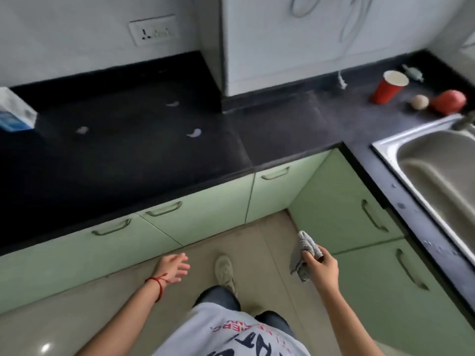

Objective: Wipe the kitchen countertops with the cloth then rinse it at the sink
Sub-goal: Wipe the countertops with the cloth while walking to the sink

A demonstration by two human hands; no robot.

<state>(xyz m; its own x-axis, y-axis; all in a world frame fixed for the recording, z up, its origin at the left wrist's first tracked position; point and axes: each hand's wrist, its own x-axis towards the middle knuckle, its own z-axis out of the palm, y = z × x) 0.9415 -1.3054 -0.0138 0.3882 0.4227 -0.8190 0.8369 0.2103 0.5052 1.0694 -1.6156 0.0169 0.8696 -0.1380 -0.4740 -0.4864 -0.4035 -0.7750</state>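
Observation:
My right hand [321, 265] grips a crumpled grey cloth [305, 250] low over the floor, in front of the green cabinet below the sink. My left hand [174, 268] hangs open and empty above the floor, a red thread around its wrist. The black L-shaped countertop [144, 150] runs along the wall and turns right. Small white scraps [194, 133] lie on its left stretch. The steel sink [437, 160] is set into the right stretch, its front rim close to my right hand's side.
A red cup [388, 87], a pale ball [419, 102] and a red fruit-like object [448, 102] stand behind the sink. A blue and white carton [15, 111] stands at the far left. Green cabinet fronts with handles [164, 209] line the floor, where my shoe [224, 271] stands.

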